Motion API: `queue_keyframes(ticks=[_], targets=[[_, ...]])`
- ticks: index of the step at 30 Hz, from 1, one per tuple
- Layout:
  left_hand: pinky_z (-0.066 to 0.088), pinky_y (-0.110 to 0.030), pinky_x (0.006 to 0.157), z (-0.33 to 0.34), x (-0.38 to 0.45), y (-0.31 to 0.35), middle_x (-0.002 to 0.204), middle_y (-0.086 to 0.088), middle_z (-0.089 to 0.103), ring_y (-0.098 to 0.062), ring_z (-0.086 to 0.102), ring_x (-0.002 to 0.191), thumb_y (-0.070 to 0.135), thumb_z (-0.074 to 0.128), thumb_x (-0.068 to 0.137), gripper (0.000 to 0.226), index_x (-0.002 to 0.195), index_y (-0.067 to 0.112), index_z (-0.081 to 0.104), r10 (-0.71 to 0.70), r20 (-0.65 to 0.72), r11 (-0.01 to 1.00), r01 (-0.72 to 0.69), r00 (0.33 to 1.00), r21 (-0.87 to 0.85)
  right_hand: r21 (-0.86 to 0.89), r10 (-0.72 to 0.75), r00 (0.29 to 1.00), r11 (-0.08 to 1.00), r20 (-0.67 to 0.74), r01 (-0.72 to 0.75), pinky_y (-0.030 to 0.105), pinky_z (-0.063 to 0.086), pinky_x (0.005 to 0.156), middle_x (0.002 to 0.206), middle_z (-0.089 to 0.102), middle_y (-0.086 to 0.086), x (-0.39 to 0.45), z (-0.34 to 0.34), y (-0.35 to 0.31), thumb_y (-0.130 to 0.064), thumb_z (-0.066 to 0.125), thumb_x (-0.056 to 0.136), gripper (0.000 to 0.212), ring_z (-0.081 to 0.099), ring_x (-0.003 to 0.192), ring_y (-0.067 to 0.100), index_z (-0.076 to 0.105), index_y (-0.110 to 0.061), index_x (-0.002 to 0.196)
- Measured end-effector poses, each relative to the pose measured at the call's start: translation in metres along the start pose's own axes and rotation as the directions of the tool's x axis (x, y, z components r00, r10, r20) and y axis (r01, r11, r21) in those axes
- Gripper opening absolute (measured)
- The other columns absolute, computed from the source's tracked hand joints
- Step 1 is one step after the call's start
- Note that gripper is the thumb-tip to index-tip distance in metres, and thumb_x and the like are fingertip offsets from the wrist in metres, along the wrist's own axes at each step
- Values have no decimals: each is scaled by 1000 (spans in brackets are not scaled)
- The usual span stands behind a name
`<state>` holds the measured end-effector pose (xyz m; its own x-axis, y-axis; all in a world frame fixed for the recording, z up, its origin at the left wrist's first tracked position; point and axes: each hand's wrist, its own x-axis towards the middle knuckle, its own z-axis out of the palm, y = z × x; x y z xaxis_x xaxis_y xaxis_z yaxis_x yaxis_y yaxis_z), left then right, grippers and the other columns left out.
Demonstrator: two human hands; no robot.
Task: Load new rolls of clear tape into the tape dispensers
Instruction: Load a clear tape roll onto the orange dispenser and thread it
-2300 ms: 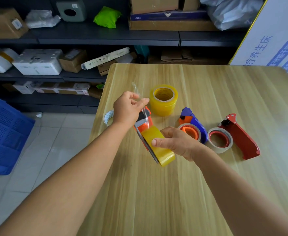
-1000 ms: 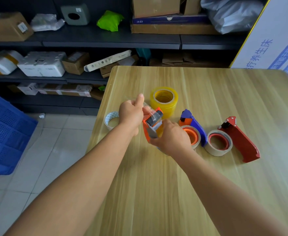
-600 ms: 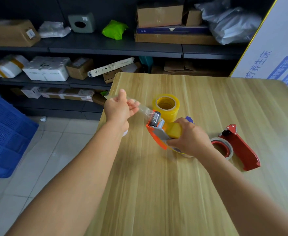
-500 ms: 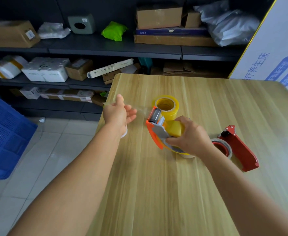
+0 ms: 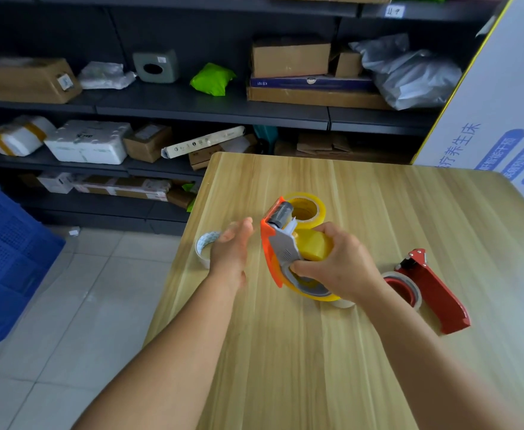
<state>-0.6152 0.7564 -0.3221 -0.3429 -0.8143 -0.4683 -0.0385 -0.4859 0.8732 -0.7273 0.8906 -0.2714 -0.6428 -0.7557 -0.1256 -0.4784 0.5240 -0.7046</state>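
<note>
My right hand [image 5: 338, 265] grips an orange and grey tape dispenser [image 5: 277, 246], held tilted above the wooden table [image 5: 378, 206] with its roller end pointing away from me. A yellowish clear tape roll [image 5: 313, 248] sits in the dispenser. My left hand [image 5: 233, 251] is just left of the dispenser, blurred, fingers stretched out, with nothing seen in it. A spare yellowish tape roll [image 5: 308, 207] lies flat behind the dispenser. A red dispenser [image 5: 437, 293] lies to the right with a red-cored roll [image 5: 405, 290] in it.
A small white tape roll [image 5: 204, 246] lies at the table's left edge, partly behind my left hand. Dark shelves [image 5: 211, 107] with boxes and parcels stand beyond the table. A blue crate [image 5: 3, 259] sits on the tiled floor to the left. A white printed board [image 5: 496, 119] leans at right.
My left hand pulled a clear strip out to the left, then came back beside the dispenser with no strip seen in it. My right hand turned the dispenser more upright.
</note>
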Motion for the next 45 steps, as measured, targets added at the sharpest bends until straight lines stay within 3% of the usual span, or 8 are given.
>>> queue_keyframes(ticks=[5,8,12,16,22,27,30,45], targets=[[23,-48,115,-9,12,-20,141,11,50,-11,40,134,101,37,39,109,124,36,59,-172,341,985,160,924,63,29,-7,1000,1000,7,7,25,48,60,83,65,-11,1,1,-9,-45,80,57,61,62,76,9,56,-33,111],[28,-50,113,-8,10,-21,135,8,54,-16,44,130,95,17,62,91,118,40,64,-213,457,969,247,863,-15,-18,-24,999,1000,31,24,27,51,64,85,65,-11,0,2,-13,-47,79,59,64,62,76,9,54,-33,116],[45,-42,98,-8,11,-9,128,-4,62,-19,53,122,74,8,87,79,119,28,63,-256,357,947,308,898,-96,-60,-8,999,998,47,11,28,51,63,83,64,-10,0,0,-13,-47,79,60,64,61,74,9,53,-31,116],[51,-38,73,-14,16,-4,95,-23,69,-16,54,62,69,23,90,64,126,28,57,-341,243,856,407,908,-319,-62,10,998,998,61,-7,29,52,61,79,64,-9,-2,1,-10,-47,80,59,57,61,72,11,54,-31,108],[42,-35,90,-13,-1,-13,121,4,59,-12,56,107,27,42,97,37,134,27,50,-160,2,984,159,987,-81,-57,6,998,998,63,-2,26,49,59,82,64,-7,0,-6,-10,-45,79,61,57,61,75,13,54,-32,111],[34,-24,92,-1,-18,15,128,11,59,-3,50,116,32,44,97,30,122,32,62,210,265,976,-219,941,6,-70,-9,998,997,61,13,29,52,61,83,64,-8,-1,-8,-10,-47,79,61,59,62,75,12,54,-32,112],[44,-30,93,-2,-20,22,105,2,72,-12,62,104,37,51,95,24,94,30,74,212,364,971,-238,907,28,-48,-9,997,999,79,12,29,54,62,86,64,-7,-1,-9,-11,-47,80,60,59,63,76,13,53,-32,111],[48,-18,64,1,-26,47,80,-5,63,-9,59,66,28,58,90,19,92,9,59,89,613,917,-305,785,257,-95,-80,970,990,228,104,18,44,58,77,62,-13,-5,4,-16,-34,79,66,42,60,71,6,52,-27,97]])
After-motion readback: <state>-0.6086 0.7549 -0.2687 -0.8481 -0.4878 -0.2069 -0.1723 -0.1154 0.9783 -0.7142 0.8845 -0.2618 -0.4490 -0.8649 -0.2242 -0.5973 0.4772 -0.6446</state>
